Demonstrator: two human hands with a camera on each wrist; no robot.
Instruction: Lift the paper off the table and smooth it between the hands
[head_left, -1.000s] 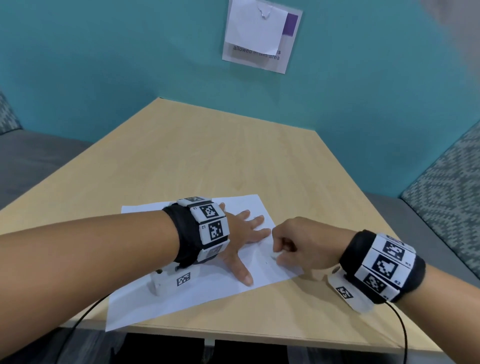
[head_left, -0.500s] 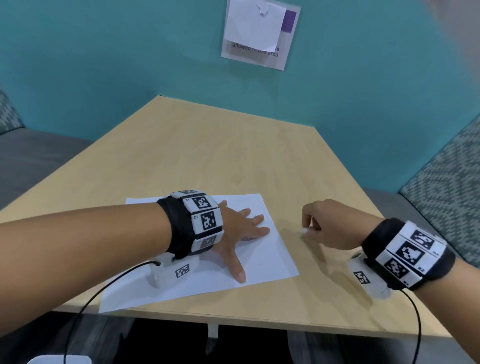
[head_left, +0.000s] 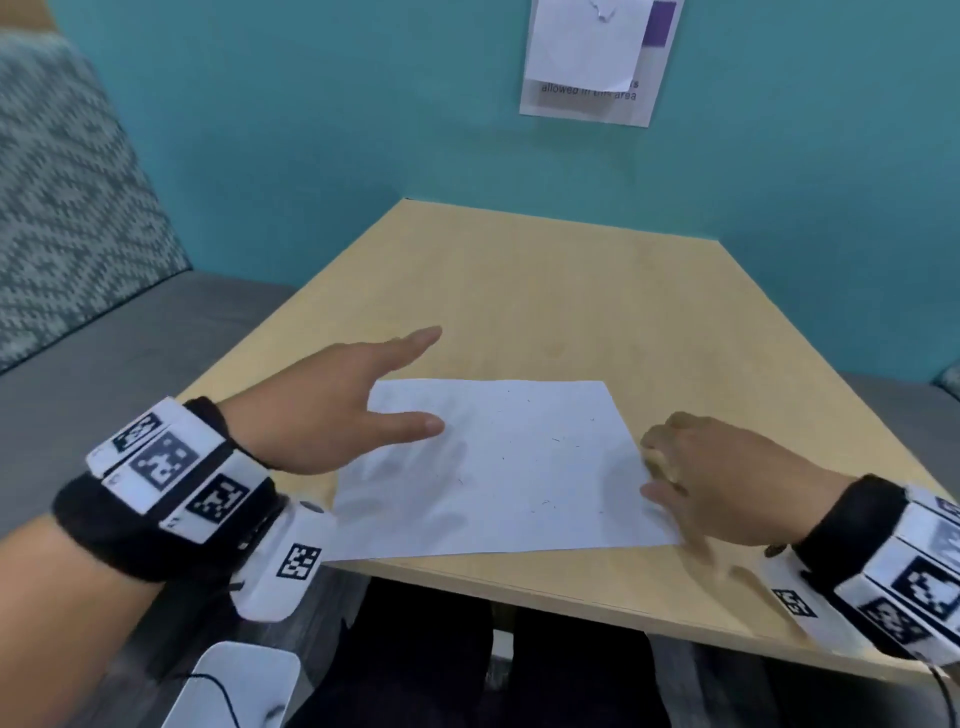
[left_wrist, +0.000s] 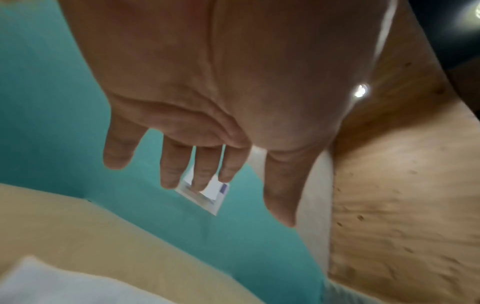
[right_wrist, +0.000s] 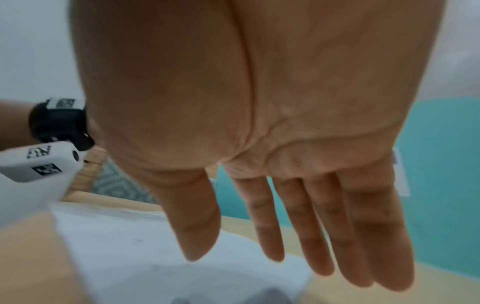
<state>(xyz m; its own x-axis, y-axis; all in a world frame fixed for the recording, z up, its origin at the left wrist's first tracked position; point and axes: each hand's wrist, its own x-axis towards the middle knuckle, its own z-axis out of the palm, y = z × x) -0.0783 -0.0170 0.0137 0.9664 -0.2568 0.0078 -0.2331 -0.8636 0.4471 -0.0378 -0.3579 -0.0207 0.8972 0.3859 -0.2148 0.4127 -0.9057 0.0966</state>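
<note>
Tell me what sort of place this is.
Probably an office or campus lounge booth: a wooden table set against a teal wall, patterned upholstered seating alongside, and a posted notice partly reading "allowed in this area".

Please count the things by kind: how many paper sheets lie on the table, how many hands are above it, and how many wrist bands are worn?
Paper sheet: 1
Hands: 2, left hand and right hand
Wrist bands: 2, left band and right band
Total: 5

Left hand (head_left: 332, 405) lifted off paper (head_left: 509, 467); right hand (head_left: 727, 478) seemingly opened.
</note>
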